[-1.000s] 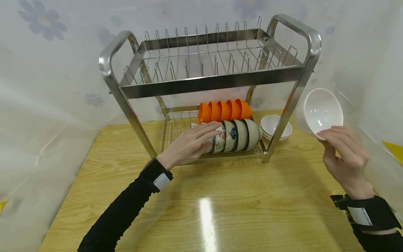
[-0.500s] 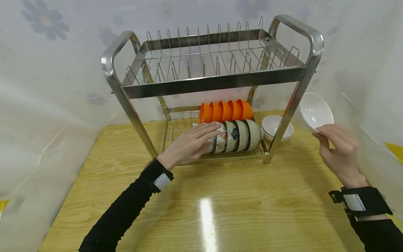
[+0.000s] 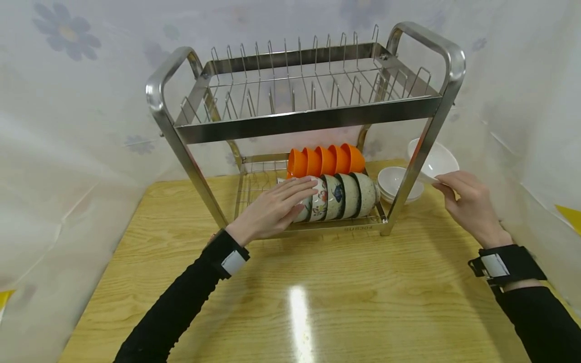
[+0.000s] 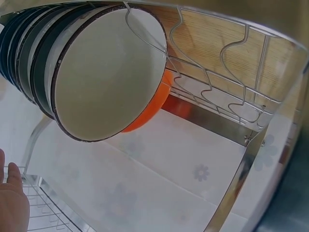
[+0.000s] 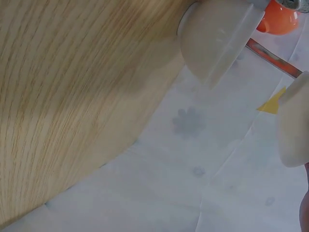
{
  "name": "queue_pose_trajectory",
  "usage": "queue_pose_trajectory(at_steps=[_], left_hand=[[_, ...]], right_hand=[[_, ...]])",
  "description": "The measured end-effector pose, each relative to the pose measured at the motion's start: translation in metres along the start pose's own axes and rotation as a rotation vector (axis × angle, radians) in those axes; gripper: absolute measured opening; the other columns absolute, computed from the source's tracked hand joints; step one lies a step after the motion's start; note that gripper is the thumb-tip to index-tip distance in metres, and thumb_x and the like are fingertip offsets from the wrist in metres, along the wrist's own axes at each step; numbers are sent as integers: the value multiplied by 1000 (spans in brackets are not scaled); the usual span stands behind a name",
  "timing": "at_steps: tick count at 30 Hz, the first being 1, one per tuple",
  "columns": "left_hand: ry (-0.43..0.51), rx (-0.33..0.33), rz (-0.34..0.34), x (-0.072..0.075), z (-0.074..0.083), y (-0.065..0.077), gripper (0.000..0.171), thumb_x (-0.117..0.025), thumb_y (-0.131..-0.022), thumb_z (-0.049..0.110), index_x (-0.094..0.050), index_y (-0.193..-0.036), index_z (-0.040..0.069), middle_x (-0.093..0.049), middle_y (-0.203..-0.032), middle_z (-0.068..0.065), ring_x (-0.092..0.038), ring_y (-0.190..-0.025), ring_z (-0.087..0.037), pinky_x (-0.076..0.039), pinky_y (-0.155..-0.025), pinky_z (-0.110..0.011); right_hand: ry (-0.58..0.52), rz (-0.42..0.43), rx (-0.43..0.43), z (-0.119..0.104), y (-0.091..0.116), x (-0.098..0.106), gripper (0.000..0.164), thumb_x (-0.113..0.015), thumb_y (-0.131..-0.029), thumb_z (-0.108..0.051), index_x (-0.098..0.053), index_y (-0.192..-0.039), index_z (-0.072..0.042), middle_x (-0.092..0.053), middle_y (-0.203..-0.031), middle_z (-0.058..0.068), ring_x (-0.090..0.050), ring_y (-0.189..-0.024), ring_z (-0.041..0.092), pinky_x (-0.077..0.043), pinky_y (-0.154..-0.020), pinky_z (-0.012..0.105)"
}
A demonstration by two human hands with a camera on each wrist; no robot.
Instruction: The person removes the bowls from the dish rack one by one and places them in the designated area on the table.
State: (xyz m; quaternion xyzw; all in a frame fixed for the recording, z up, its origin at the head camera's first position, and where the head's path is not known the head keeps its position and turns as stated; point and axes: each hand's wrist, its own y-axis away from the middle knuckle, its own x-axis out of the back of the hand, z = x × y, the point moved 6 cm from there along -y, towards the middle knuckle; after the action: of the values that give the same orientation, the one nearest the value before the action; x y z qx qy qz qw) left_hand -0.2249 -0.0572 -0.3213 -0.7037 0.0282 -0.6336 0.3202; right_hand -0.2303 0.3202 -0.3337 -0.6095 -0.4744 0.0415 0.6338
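Between thumb and fingers, my right hand (image 3: pixel 469 204) pinches the rim of a white bowl (image 3: pixel 440 159), tilted and partly behind the rack's right front post. In the right wrist view this bowl (image 5: pixel 295 123) shows at the right edge. Below and left of it on the table sits a small stack of white bowls (image 3: pixel 391 180). My left hand (image 3: pixel 270 207) lies with straight fingers over the near end of the row of patterned bowls (image 3: pixel 347 194), which stand on edge, nested, on the rack's lower shelf. The left wrist view looks into the end patterned bowl (image 4: pixel 106 77).
A two-tier steel dish rack (image 3: pixel 308 118) stands on the wooden table (image 3: pixel 345 282), with upright wire dividers on top. Behind the patterned bowls is a row of orange bowls (image 3: pixel 326 160). Flowered plastic sheeting (image 3: pixel 68 126) hangs behind and at the sides.
My right hand has moved left and lower with the white bowl, bringing it behind the rack post near the stacked white bowls. My left hand has stayed over the patterned bowls.
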Motion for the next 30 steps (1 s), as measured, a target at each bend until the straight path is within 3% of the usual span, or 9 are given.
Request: queue_pose_trajectory(at_steps=[5,11,18,25,30], left_hand=[[1,3,-4,0,1,0,47,-57,-101,10,-50,-147,4,-50,-153,-14,-47,-143,-29,-34,-124,-44],[13,6,-6,0,1,0,47,-57,-101,11,-49,-147,4,-51,-153,-14,-47,-144,-29,-34,-124,-44],[6,25,-20,2,0,-1,47,-56,-101,11,-49,-147,5,-52,-152,-13,-47,-143,-29,-32,-125,-42],[9,32,-24,3,2,-2,47,-56,-101,10,-50,-147,5,-53,-151,-13,-48,-143,-29,-33,-125,-42],[15,30,-20,3,2,-2,47,-56,-101,10,-49,-147,4,-53,-151,-14,-48,-142,-30,-33,-124,-44]], right_hand=[[50,-37,-7,6,-1,-8,24,-74,-73,23,-72,-94,10,-72,-85,21,-55,-76,26,-34,-77,9],[46,-44,10,12,0,-12,27,-75,-70,24,-73,-92,8,-72,-83,20,-55,-75,26,-35,-74,11],[16,-57,39,13,-3,-19,29,-75,-71,23,-73,-94,6,-72,-84,21,-61,-79,31,-37,-80,12],[42,-100,49,13,-4,-24,26,-74,-73,22,-72,-94,7,-72,-82,21,-62,-78,31,-40,-75,29],[62,-118,57,12,-5,-27,25,-75,-73,21,-71,-94,8,-71,-81,21,-63,-76,33,-40,-72,34]])
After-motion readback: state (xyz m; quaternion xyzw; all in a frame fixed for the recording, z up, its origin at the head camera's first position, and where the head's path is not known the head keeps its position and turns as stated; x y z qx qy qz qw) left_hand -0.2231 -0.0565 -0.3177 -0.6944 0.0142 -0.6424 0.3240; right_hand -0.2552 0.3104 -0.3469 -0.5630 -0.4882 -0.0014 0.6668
